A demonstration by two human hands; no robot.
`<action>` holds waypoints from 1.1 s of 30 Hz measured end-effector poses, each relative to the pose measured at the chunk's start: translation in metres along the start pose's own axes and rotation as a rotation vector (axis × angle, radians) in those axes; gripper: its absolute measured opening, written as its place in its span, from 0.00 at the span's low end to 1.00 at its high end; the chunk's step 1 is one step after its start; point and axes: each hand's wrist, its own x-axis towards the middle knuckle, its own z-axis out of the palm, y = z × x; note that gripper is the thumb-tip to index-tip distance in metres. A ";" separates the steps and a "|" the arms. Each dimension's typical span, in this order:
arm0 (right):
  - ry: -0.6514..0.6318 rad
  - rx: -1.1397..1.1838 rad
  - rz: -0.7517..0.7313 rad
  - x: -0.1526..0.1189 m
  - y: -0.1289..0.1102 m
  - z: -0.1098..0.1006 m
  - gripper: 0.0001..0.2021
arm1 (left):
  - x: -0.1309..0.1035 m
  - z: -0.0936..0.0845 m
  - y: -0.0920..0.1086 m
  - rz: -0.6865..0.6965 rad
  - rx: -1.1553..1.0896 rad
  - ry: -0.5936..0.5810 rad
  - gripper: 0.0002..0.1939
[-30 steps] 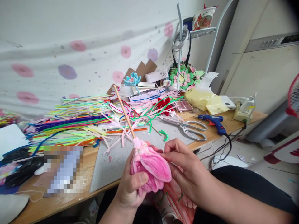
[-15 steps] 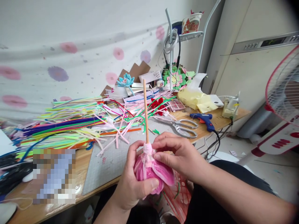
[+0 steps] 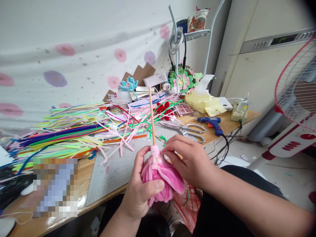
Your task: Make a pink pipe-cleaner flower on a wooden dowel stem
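Floral-print cloth (image 3: 86, 74) hung behind a crowded wooden tabletop (image 3: 83, 174). The grip of the left hand (image 3: 140, 192) was clamped on the pink flower (image 3: 170, 179), which pointed petals-down in front of the tabletop's near edge, with the thumb laid across its side. Too hard a squeeze might have crushed the soft petals; too slack a one might have let the flower turn or drop. The fingertips of the right hand (image 3: 191, 159) were drawn close together beside the pale wrapped neck (image 3: 155, 150); whether anything was pinched between them could not be told. A sideways tug there might have loosened the wrapping or bent the petal that flared toward that hand. The thin stick (image 3: 152, 118) rose nearly upright from the neck, and a knock to its free end could have strained the joint. Beyond lay tangled pipe cleaners (image 3: 69, 131), likely to snag the stick if it tilted forward. Farther right, past the scissors (image 3: 194, 130), the glue gun (image 3: 213, 123) trailed its cord (image 3: 226, 146) over the edge; a catch on that could have pulled the gun down.
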 end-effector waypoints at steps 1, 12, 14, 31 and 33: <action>0.009 -0.044 -0.034 -0.001 0.000 0.000 0.08 | 0.000 0.001 0.000 -0.003 -0.016 0.011 0.37; 0.087 0.009 0.032 -0.007 -0.002 0.002 0.06 | -0.004 0.006 0.000 0.000 -0.054 0.030 0.33; 0.106 0.020 0.071 -0.007 -0.001 0.004 0.06 | -0.004 0.009 -0.001 -0.003 -0.045 0.040 0.32; 0.125 -0.442 1.204 -0.013 0.182 -0.117 0.15 | 0.009 -0.006 0.011 0.102 0.126 0.315 0.32; 0.184 -0.359 1.211 -0.012 0.186 -0.117 0.16 | 0.008 -0.003 0.013 0.092 0.097 0.312 0.32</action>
